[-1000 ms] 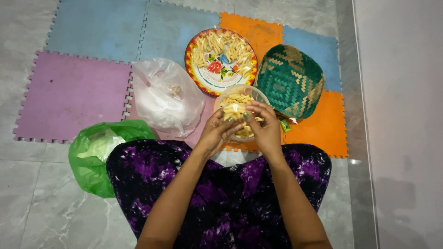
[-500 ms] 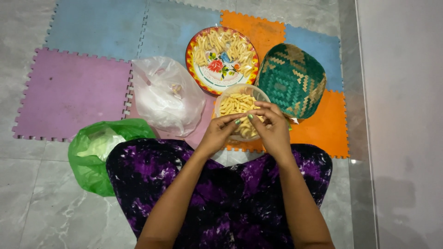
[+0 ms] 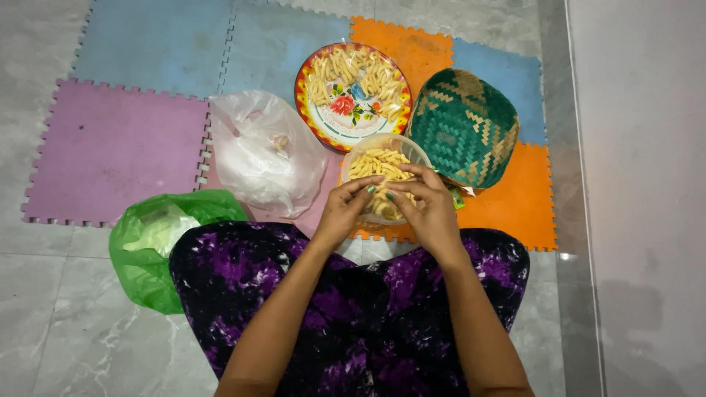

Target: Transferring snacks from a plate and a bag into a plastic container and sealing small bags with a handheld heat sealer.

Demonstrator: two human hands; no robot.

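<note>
1. Left hand (image 3: 344,211) hovered over the near-left rim of the tub (image 3: 382,180), fingers curled, fingertips pressed together toward the right hand. Could not tell what it pinched; too small.
2. Right hand (image 3: 429,208) sat over the near-right rim of the tub, fingers bent inward, tips meeting the left fingertips above the tub. Whether a small piece was between them could not be told.
3. Tub: clear, round, holding pale yellow pasta-like pieces (image 3: 376,164). It stood on the mat (image 3: 515,198), just in front of the person's lap (image 3: 353,309).
4. Plate (image 3: 351,94): round, floral, red-yellow rim, just beyond the tub and touching or nearly touching it. The same pale pieces lay spread on it.
5. Basket (image 3: 463,126): green and tan woven, domed, just right of the tub and beyond it, beside the plate.
6. White bag (image 3: 265,153): translucent plastic, crumpled, just left of the tub, on the mat.
7. Green bag (image 3: 158,242): plastic, well left of the tub and nearer the person, half on the grey floor (image 3: 44,316), against the lap.
8. Mat: foam puzzle tiles in purple, blue and orange under the tub, plate, basket and white bag.
9. Lap: purple-black patterned cloth, near side of the tub, both forearms rising from it.
</note>
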